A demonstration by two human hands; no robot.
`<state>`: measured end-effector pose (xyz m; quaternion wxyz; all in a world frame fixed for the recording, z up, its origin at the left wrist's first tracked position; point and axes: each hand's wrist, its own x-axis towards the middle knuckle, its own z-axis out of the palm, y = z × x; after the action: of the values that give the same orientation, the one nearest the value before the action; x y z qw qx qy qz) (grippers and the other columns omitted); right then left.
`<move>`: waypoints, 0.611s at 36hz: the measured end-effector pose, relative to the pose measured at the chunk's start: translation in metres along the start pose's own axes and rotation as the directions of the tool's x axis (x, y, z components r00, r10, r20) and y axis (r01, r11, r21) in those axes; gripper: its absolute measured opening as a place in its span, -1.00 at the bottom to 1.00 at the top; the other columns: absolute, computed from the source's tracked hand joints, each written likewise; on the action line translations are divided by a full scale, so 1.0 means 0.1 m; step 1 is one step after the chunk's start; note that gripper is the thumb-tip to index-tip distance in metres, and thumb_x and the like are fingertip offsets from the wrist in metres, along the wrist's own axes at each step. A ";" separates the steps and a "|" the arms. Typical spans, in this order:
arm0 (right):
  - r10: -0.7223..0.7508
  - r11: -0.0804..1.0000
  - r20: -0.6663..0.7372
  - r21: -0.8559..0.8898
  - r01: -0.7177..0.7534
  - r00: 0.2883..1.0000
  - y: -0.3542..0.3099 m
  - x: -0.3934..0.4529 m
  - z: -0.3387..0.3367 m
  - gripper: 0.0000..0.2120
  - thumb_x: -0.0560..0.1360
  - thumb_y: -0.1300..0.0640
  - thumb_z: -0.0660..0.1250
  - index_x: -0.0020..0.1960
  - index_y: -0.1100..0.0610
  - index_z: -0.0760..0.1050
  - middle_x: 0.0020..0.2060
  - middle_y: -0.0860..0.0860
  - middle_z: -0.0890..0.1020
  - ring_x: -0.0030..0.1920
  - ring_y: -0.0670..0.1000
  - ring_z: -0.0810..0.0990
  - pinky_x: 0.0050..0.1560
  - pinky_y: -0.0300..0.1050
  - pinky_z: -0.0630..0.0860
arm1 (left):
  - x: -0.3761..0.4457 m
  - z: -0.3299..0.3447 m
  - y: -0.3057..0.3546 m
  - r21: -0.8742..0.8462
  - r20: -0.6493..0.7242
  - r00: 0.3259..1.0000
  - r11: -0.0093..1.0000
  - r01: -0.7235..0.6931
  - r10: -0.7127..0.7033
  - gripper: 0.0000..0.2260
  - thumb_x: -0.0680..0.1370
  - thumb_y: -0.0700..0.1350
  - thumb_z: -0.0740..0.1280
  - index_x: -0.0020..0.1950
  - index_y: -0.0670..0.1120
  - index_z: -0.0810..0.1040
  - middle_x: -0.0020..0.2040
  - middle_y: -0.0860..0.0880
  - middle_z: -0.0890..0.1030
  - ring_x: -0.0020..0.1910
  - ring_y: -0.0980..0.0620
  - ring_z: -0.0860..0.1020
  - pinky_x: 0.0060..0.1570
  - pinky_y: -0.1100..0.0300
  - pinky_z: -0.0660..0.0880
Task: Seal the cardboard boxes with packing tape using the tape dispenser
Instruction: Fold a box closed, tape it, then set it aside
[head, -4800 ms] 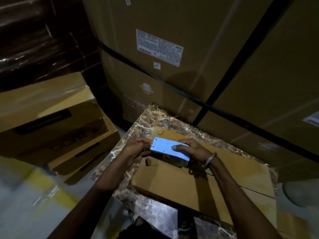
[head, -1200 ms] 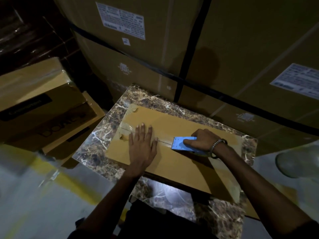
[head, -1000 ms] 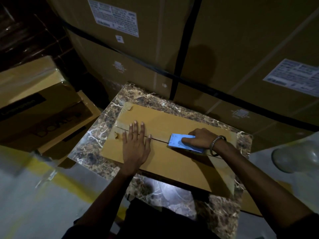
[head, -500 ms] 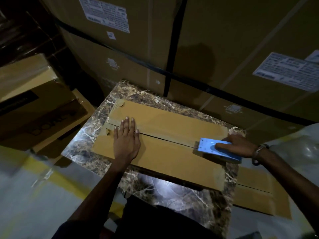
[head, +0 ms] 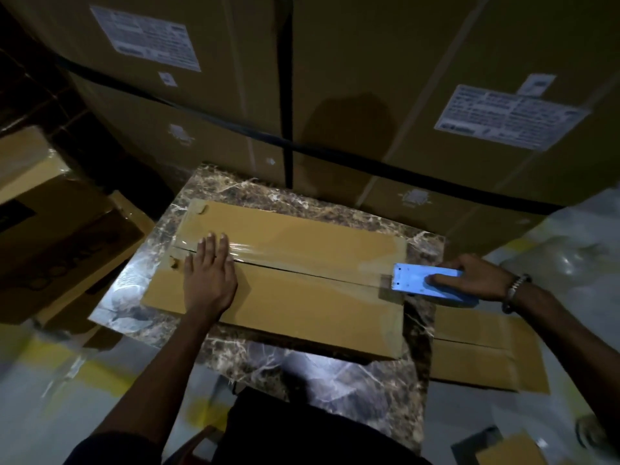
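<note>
A flat brown cardboard box [head: 302, 317] lies on a marble-patterned table [head: 335, 377], its centre seam running left to right. Clear packing tape [head: 302, 265] covers the seam along most of its length. My left hand [head: 209, 273] presses flat on the box near its left end, fingers straight over the tape. My right hand [head: 473, 278] grips the blue tape dispenser [head: 422, 281] at the box's right end, its toothed edge facing left at the seam.
Tall strapped cartons [head: 335, 95] with white labels stand right behind the table. More cardboard boxes [head: 60, 236] are stacked at the left. Another flat box [head: 483, 357] lies lower at the right. The floor has yellow lines.
My right hand has drawn the dispenser rightwards along the seam to the box's right end, laying tape. My left hand has stayed pressed at the left end.
</note>
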<state>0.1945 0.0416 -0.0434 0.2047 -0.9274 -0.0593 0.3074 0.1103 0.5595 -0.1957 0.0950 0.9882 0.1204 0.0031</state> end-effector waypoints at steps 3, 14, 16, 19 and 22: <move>0.031 0.998 -0.043 0.063 -0.028 0.999 0.28 -0.04 0.03 -0.23 0.33 -0.59 0.28 -0.36 0.18 0.59 -0.55 -0.06 0.45 -0.53 -0.05 0.38 -0.46 -0.20 0.22 | 0.00 -0.02 0.00 -0.010 0.007 1.000 1.000 -0.001 0.001 -0.43 0.72 0.09 -0.09 0.74 0.00 0.06 0.71 -0.12 0.16 0.69 -0.17 0.12 0.60 -0.22 0.06; 0.065 0.989 -0.048 0.136 -0.058 0.997 0.74 -0.01 0.28 -0.02 0.05 -0.78 0.18 -0.21 0.10 0.73 -0.41 0.05 0.67 -0.48 -0.08 0.54 -0.41 -0.16 0.36 | -0.05 -0.12 0.10 -0.072 -0.002 0.999 0.996 0.044 -0.044 -0.43 0.73 0.16 -0.15 0.74 0.03 0.06 0.73 -0.07 0.10 0.71 -0.10 0.04 0.64 -0.19 -0.02; 0.073 0.987 -0.074 0.148 -0.061 0.995 0.71 -0.04 0.29 -0.18 0.19 -0.69 0.27 -0.22 0.07 0.72 -0.41 0.03 0.67 -0.45 -0.05 0.57 -0.38 -0.12 0.39 | -0.04 -0.13 0.13 -0.099 -0.002 0.998 0.993 0.067 -0.067 -0.42 0.74 0.20 -0.16 0.74 0.04 0.09 0.73 -0.05 0.09 0.71 -0.07 0.03 0.65 -0.17 -0.03; 0.088 0.989 -0.061 0.128 -0.080 0.994 0.64 -0.05 0.28 -0.54 0.41 -0.39 0.42 -0.42 -0.04 0.57 -0.57 -0.10 0.54 -0.54 -0.14 0.46 -0.37 -0.10 0.33 | -0.05 -0.14 0.17 -0.066 0.011 0.996 0.994 0.089 -0.088 -0.37 0.73 0.27 -0.15 0.73 0.01 0.10 0.73 -0.07 0.10 0.71 -0.10 0.03 0.64 -0.19 -0.06; 0.078 0.992 -0.033 0.103 -0.074 0.996 0.61 0.02 0.29 -0.57 0.51 -0.19 0.47 -0.46 -0.08 0.51 -0.64 -0.16 0.47 -0.59 -0.17 0.42 -0.37 -0.12 0.29 | -0.08 -0.13 0.31 -0.008 0.007 0.991 0.991 0.137 -0.137 -0.32 0.71 0.30 -0.18 0.73 -0.05 0.12 0.72 -0.11 0.14 0.70 -0.13 0.06 0.62 -0.27 -0.07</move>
<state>0.1781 -0.0031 -0.0913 0.2408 -0.9229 -0.0044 0.3004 0.1099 0.5307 -0.1768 0.0998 0.9772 0.1876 -0.0058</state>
